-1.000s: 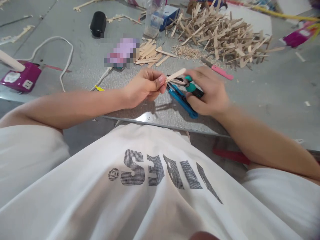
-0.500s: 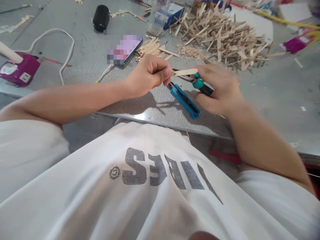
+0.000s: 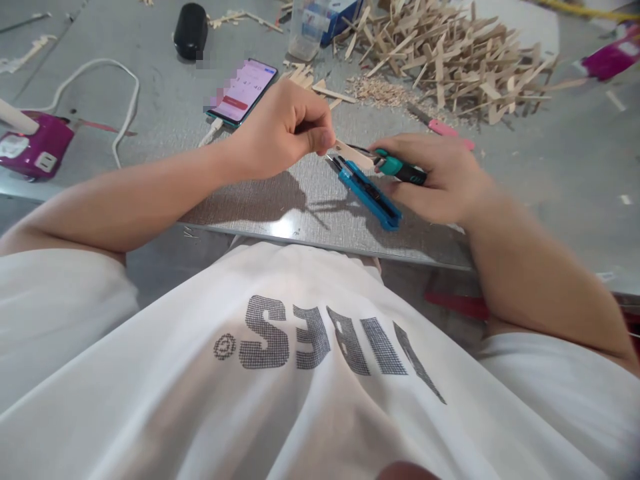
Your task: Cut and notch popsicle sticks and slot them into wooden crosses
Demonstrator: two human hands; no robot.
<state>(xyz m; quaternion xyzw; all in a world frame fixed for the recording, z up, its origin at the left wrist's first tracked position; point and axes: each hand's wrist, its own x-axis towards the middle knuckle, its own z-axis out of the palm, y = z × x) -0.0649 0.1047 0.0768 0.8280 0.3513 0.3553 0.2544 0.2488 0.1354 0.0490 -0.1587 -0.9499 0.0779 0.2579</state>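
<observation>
Between the fingertips of my left hand [image 3: 295, 130] is one end of a flat wooden craft stick [image 3: 354, 155], pinched by thumb and forefinger. My right hand [image 3: 437, 175] is wrapped around teal-and-black handled pliers [image 3: 403, 168]. Their jaws lie at the craft stick, partly hidden behind it; whether they bite on it I cannot tell. Just under both hands, a blue utility knife [image 3: 373, 197] rests on the table, pointing up and left. A pink-handled blade tool [image 3: 447, 130] lies beyond my right hand.
A large pile of craft sticks [image 3: 450, 60] and small wood chips [image 3: 383, 91] lie at the back. A phone [image 3: 243, 93] on a white cable, a black case [image 3: 191, 31] and a clear plastic cup [image 3: 304, 33] stand farther left. A purple power socket [image 3: 37, 147] sits at far left.
The craft stick has swung from nearly level to slanting down right, with its free end lower. Around the pliers my right hand has shifted slightly left. The pink-handled tool has come into sight.
</observation>
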